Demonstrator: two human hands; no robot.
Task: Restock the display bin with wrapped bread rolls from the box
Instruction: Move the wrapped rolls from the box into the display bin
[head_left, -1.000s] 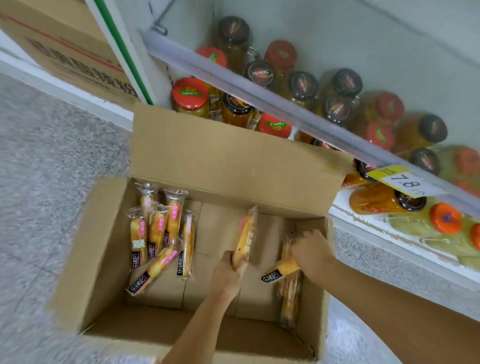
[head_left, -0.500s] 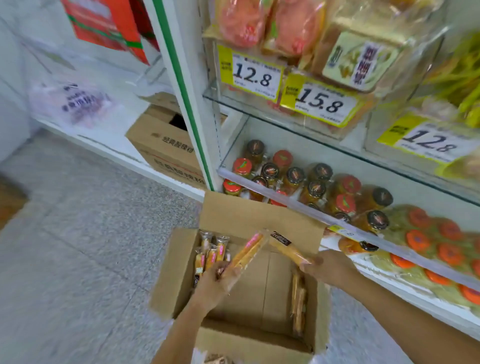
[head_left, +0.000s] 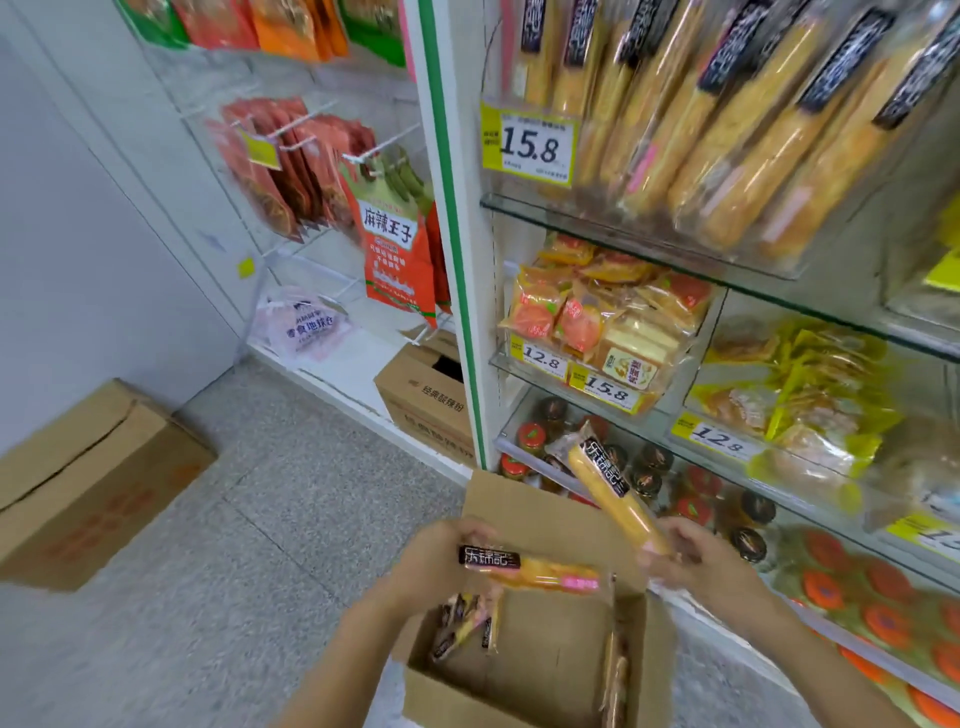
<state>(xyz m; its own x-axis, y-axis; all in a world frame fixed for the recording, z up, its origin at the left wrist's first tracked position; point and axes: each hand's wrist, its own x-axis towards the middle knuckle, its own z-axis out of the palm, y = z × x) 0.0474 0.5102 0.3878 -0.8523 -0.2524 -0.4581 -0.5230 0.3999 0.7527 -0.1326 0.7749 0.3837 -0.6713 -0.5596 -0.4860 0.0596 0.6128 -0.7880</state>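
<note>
My left hand (head_left: 439, 564) holds a wrapped bread roll (head_left: 540, 570) lying level above the open cardboard box (head_left: 524, 506) on the floor. In my right hand (head_left: 701, 564) a second wrapped roll (head_left: 608, 488) tilts up to the left, black label end on top. Several more wrapped rolls (head_left: 465, 623) lie in the box at its left side, and others (head_left: 615, 675) lean against its right wall. The clear display bin (head_left: 769, 265) on the top shelf at upper right is packed with the same long rolls (head_left: 737, 119).
Lower shelves carry packaged cakes (head_left: 597, 312), yellow snack packs (head_left: 810, 384) and jars (head_left: 649, 478) with red and black lids. Snack bags (head_left: 389, 239) hang on hooks at the left. Two other cardboard boxes (head_left: 88, 483) (head_left: 426, 400) stand on the grey floor.
Both hands have lifted their rolls out of the box and now hold them above it. The view has swung upward from the box to the shelves and the roll bin.
</note>
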